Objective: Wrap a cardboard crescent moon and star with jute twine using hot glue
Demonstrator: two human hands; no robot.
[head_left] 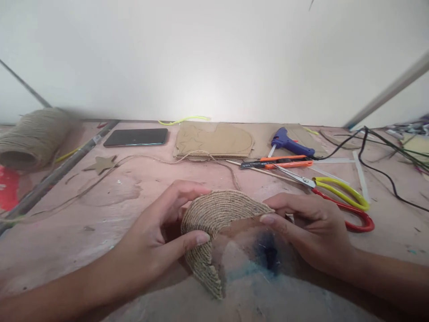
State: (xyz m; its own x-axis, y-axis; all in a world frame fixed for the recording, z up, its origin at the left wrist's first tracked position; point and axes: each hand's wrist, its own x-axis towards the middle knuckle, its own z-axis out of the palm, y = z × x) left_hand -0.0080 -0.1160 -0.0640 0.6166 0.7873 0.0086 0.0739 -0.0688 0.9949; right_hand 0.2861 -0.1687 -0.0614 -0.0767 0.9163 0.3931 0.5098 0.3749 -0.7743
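A head-worn camera looks forward and down — close above the worktable point(100, 214), facing a white backdrop point(214, 58).

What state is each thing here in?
Twine crescent: held by left hand and right hand.
Twine spool: on its side.
Phone: flat, unlit.
Cardboard star: cut out.
Cardboard sheets: stacked, shapes drawn on top.
Glue gun: lying down; on or off unclear.
Utility knife: lying down.
Scissors: lying down, opening unclear.
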